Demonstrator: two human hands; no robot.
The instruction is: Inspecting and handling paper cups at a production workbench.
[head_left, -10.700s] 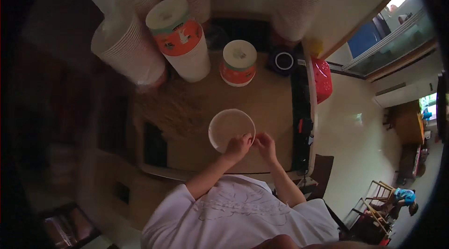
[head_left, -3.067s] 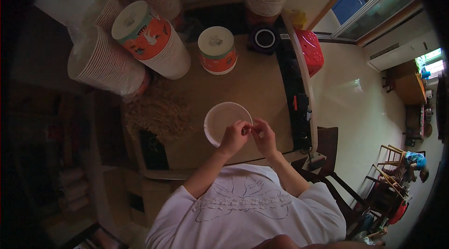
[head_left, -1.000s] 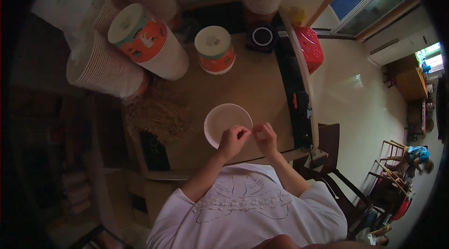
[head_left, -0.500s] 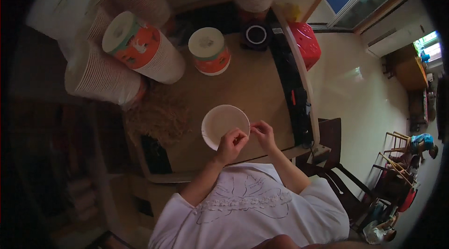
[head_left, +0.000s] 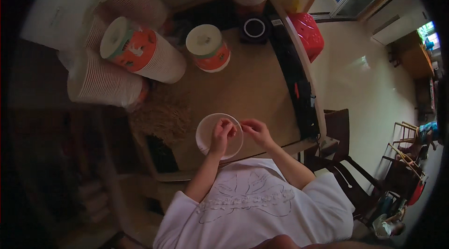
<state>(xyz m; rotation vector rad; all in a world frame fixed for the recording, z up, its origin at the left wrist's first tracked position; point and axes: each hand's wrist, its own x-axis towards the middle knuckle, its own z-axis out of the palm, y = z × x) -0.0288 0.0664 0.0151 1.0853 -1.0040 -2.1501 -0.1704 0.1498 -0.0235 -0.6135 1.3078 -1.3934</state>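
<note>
A white round bowl (head_left: pixel 204 137), which looks like paper, stands near the table's front edge. My left hand (head_left: pixel 221 136) is over its inside, fingers curled and pressed together; whatever they hold, if anything, is too small to make out. At the bowl's right rim is my right hand (head_left: pixel 256 132), its thumb and fingertips drawn together in a pinch. I cannot tell whether those fingertips grip the rim or something thin beside it. Left of the bowl lies a loose heap of tan, stringy fibre (head_left: pixel 161 117).
Behind stand a short stack of bowls with an orange and green wrapper (head_left: pixel 208 49), a tall tilted stack (head_left: pixel 161 59) and plastic-wrapped stacks (head_left: pixel 100 78). A dark round-topped device (head_left: pixel 255 29) sits at the back right. Beyond the table are a red stool (head_left: pixel 306 36) and a dark chair (head_left: pixel 337 132).
My left hand has moved from the bowl's near right rim to over its middle. The right hand is still at the right rim. The whole view has shifted slightly.
</note>
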